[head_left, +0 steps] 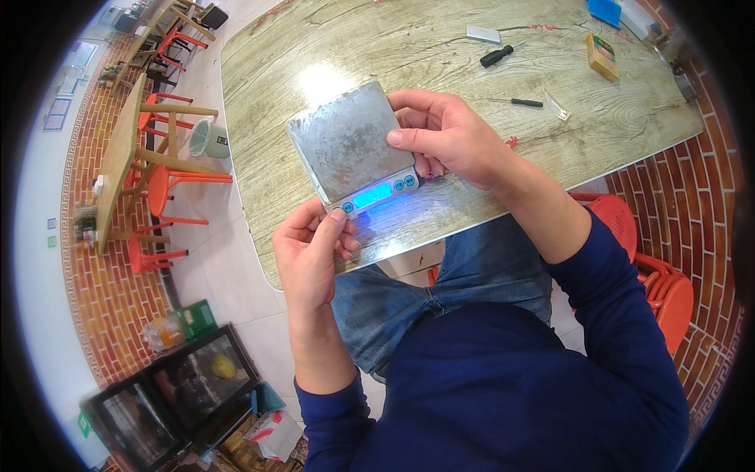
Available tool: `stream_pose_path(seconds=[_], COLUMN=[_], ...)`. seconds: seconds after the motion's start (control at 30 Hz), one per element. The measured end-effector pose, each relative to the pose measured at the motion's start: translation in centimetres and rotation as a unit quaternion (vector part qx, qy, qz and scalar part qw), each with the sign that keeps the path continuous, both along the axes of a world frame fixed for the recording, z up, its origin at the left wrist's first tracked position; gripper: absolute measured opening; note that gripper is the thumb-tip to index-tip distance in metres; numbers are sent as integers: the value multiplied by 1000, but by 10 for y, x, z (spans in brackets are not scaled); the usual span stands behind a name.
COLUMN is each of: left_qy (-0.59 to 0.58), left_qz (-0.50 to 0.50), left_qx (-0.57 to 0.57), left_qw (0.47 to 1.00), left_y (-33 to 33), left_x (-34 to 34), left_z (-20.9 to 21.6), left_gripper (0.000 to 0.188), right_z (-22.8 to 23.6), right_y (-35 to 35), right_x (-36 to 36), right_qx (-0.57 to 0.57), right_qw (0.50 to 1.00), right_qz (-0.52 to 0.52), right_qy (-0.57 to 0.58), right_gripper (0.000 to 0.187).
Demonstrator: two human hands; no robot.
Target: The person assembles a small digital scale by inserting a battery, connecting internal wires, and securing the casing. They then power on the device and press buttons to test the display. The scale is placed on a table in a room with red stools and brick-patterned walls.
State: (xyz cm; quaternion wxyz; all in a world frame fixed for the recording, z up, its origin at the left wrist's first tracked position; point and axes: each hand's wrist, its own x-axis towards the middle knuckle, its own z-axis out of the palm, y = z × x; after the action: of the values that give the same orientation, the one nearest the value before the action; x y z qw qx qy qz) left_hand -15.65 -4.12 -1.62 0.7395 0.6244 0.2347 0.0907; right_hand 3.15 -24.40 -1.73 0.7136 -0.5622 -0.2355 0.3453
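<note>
Between my hands is a small digital scale [346,141] with a worn, square metal plate and a lit blue display [372,196] along its near edge. It is tilted above the table's near left part. My left hand [311,248] pinches its near left corner, thumb on the front panel by a round button. On the opposite side my right hand [456,138] grips the right edge, thumb on top of the plate and fingers partly hidden beneath. Further right on the table lie a thin black-handled screwdriver [525,102] and a thicker black screwdriver [497,56].
The wood-patterned table [440,228] also carries a white flat piece [483,34], a small curved white part [557,108], a yellow-green box [602,57] and a blue item [605,12]. Red stools [161,191] and a bin [209,138] stand left. Stacked red stools [667,303] stand right.
</note>
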Motion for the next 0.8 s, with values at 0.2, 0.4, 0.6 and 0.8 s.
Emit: stream_pose_path(seconds=[0.2, 0.4, 0.6, 0.8], left_qy=[-4, 0, -3, 2], left_qz=[-12, 15, 1, 19], left_qx=[23, 6, 4, 36], left_qw=[1000, 1000, 1000, 999], left_y=[1, -4, -3, -5], left_x=[-1, -1, -1, 1], left_z=[-2, 0, 2, 1], left_gripper=[16, 16, 17, 17], right_z=[1, -2, -2, -2], right_y=[0, 0, -2, -1], right_x=[-1, 1, 2, 2], right_qx=[-3, -10, -10, -2], right_qw=[1000, 1000, 1000, 1000], right_qz=[-2, 6, 16, 18], right_qy=[-1, -7, -9, -9], right_gripper=[38, 42, 45, 45])
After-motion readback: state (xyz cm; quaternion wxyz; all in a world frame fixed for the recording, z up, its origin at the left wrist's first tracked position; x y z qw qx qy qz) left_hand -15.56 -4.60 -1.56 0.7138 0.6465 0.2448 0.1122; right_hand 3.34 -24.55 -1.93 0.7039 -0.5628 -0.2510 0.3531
